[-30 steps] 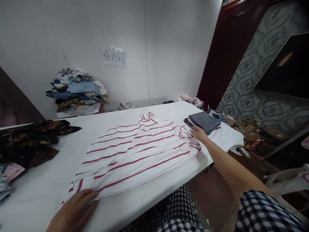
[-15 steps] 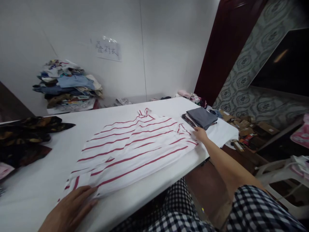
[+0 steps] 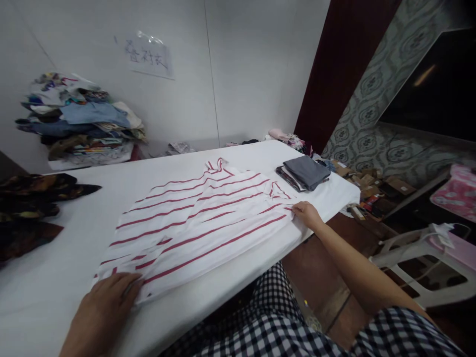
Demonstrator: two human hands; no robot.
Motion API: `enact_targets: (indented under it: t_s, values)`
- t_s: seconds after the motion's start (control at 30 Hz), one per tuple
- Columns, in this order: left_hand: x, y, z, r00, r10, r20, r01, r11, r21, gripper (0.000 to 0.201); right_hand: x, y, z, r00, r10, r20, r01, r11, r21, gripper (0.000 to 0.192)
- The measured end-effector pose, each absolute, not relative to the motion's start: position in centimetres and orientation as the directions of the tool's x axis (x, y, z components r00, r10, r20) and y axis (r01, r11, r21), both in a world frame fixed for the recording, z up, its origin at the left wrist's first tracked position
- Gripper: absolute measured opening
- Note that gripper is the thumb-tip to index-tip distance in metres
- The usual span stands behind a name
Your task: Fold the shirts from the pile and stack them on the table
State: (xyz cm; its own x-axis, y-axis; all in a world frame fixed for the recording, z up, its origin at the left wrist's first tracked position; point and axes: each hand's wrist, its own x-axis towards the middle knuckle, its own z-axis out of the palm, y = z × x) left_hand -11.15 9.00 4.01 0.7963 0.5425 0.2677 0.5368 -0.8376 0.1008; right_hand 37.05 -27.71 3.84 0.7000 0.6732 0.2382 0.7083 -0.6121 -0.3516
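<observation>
A white shirt with red stripes (image 3: 208, 218) lies spread on the white table, its collar end away to the right and some creases across its middle. At the near left corner of the shirt, my left hand (image 3: 106, 302) has its fingers closed on the hem; the fingertips are partly hidden. Over on the right, my right hand (image 3: 305, 216) pinches the shirt's edge near the sleeve. Just beyond that hand sits a stack of folded clothes with a dark grey garment (image 3: 307, 172) on top.
Dark patterned clothing (image 3: 33, 203) lies on the table (image 3: 156, 327) at the left. A tall clothes pile (image 3: 89, 124) stands behind, by the wall with a handwritten sign (image 3: 150, 55). Right of the table are a white plastic stool (image 3: 401, 277) and cardboard boxes (image 3: 399, 186) on the floor.
My right hand has moved toward the near table edge and now pinches the shirt's edge. My left hand has closed on the hem corner. The camera view has shifted slightly.
</observation>
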Motion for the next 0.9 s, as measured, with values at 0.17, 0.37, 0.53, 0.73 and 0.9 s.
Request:
enact_targets:
  t_s: [0.17, 0.37, 0.53, 0.73, 0.9]
  values:
    - [-10.3, 8.3, 6.8, 0.743, 0.583, 0.329, 0.598, -0.799, 0.065, 0.049, 37.7, -25.8, 4.8, 0.761, 0.583, 0.286, 0.648, -0.658, -0.384, 0.028]
    - [-9.8, 8.1, 5.9, 0.731, 0.642, 0.232, 0.654, -0.756, 0.029, 0.045, 37.2, -24.4, 3.8, 0.763, 0.608, 0.219, 0.645, -0.699, -0.309, 0.028]
    - [-11.0, 8.6, 4.2, 0.738, 0.582, 0.341, 0.596, -0.8, 0.077, 0.047, 36.1, -24.8, 4.0, 0.693, 0.6, 0.4, 0.721, -0.589, -0.365, 0.033]
    - [-12.1, 7.2, 1.4, 0.801, 0.527, 0.283, 0.527, -0.846, 0.084, 0.046, 30.3, -24.0, 3.7, 0.45, 0.848, 0.28, 0.879, -0.365, -0.306, 0.051]
    - [-12.3, 7.0, -0.4, 0.793, 0.551, 0.262, 0.561, -0.827, 0.043, 0.047, 29.0, -23.0, 2.5, 0.468, 0.883, 0.029, 0.864, -0.45, -0.228, 0.058]
